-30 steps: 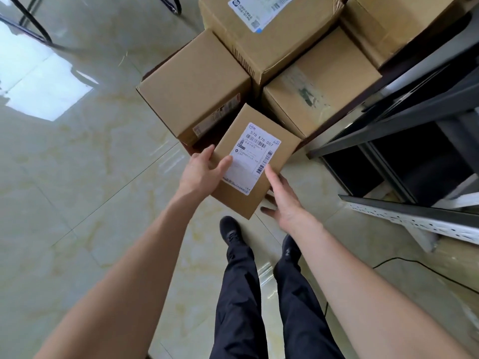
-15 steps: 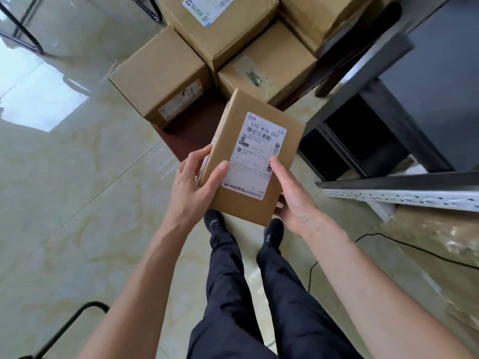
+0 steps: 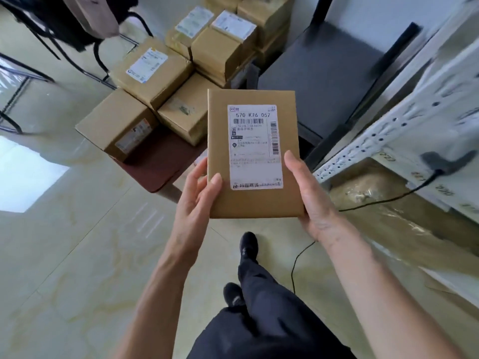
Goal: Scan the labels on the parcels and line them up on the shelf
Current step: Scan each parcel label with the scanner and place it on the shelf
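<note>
I hold a flat brown cardboard parcel upright in front of me, its white barcode label facing me. My left hand grips its lower left edge, thumb on the front. My right hand grips the lower right edge, thumb along the side. A dark handheld scanner with a black cable lies on the white metal shelf to the right. Several more cardboard parcels are stacked beyond on a low dark red platform.
A dark grey shelf board stands beyond the parcel, right of the stack. Black chair legs are at the upper left. The scanner cable trails onto the tiled floor by my feet. Flattened cardboard lies under the shelf.
I lifted the parcel from near the stack, turned it square to face me, and stood up. The view swung up toward the white shelf on the right.
</note>
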